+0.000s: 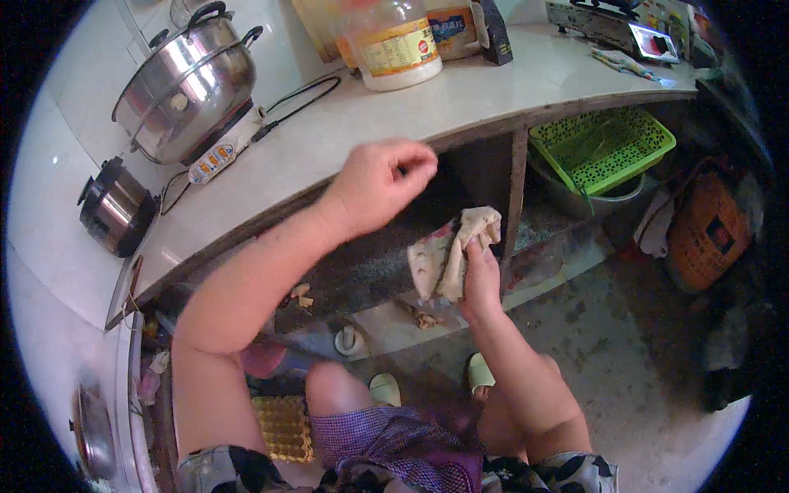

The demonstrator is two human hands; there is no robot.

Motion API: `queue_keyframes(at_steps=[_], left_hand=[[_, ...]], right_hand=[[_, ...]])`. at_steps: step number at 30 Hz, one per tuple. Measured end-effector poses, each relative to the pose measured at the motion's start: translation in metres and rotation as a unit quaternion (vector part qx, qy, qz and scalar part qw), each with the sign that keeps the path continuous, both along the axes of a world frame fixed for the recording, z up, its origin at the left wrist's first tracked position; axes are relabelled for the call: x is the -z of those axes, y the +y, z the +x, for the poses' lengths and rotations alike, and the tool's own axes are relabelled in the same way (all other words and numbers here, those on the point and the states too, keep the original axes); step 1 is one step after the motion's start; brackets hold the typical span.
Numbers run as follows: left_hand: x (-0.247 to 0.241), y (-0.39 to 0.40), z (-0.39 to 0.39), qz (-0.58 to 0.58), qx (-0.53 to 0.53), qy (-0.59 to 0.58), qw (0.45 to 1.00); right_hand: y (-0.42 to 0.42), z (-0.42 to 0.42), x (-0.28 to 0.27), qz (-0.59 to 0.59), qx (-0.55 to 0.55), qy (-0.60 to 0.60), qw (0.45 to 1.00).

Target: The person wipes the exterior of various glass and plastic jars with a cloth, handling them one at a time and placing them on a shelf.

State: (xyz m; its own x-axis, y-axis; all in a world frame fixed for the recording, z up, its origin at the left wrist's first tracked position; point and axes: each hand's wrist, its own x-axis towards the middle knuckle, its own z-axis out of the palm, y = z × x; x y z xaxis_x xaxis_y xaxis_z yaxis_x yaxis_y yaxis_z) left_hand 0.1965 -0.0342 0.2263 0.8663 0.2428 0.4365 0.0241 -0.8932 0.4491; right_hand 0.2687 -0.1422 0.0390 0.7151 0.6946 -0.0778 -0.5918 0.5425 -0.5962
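Observation:
My right hand (481, 274) grips a crumpled, stained cloth (468, 252) in front of the dark shelf space under the counter. The cloth hangs in folds to the left of the fingers, with reddish marks on its far part. My left hand (388, 179) is raised near the counter's front edge, its fingers curled and the thumb close to them. Nothing shows in the left hand, but the inside of its fingers is partly hidden. Above it, on the white countertop (493, 92), stands a large plastic jar (400, 52) with a yellow label.
A steel steamer pot (191, 86) sits on a cooker at the left, with a small electric cooker (117, 206) nearer. A green plastic basket (604, 151) rests on a metal basin under the counter. An orange bag (709, 231) stands right; an egg tray (283, 428) lies beside my leg.

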Motion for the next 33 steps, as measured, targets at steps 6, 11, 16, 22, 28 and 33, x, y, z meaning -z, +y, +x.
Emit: queue_keyframes(at_steps=[6, 11, 16, 22, 28, 33], left_hand=[[-0.079, 0.055, 0.064, 0.216, -0.035, -0.175, 0.96], [-0.133, 0.127, 0.12, 0.478, -0.254, -0.224, 0.81], [-0.145, 0.157, 0.174, 0.224, -0.295, -0.26, 0.892], [-0.137, 0.208, 0.19, -0.106, -0.242, -0.254, 0.93], [-0.142, 0.194, 0.18, -0.095, -0.17, -0.268, 0.944], [-0.128, 0.121, 0.133, -0.114, -0.104, -0.313, 0.937]], right_hand=[[0.007, -0.008, 0.014, -0.035, -0.021, -0.022, 0.999], [0.008, -0.011, 0.015, -0.053, -0.078, -0.07, 0.993], [0.025, -0.002, 0.036, -0.04, -0.07, -0.043, 0.996], [0.029, -0.007, 0.019, -0.022, -0.08, 0.0, 0.997], [0.041, -0.001, 0.015, -0.025, -0.085, 0.011, 0.996], [0.043, -0.001, 0.018, -0.012, -0.061, 0.022, 0.998]])
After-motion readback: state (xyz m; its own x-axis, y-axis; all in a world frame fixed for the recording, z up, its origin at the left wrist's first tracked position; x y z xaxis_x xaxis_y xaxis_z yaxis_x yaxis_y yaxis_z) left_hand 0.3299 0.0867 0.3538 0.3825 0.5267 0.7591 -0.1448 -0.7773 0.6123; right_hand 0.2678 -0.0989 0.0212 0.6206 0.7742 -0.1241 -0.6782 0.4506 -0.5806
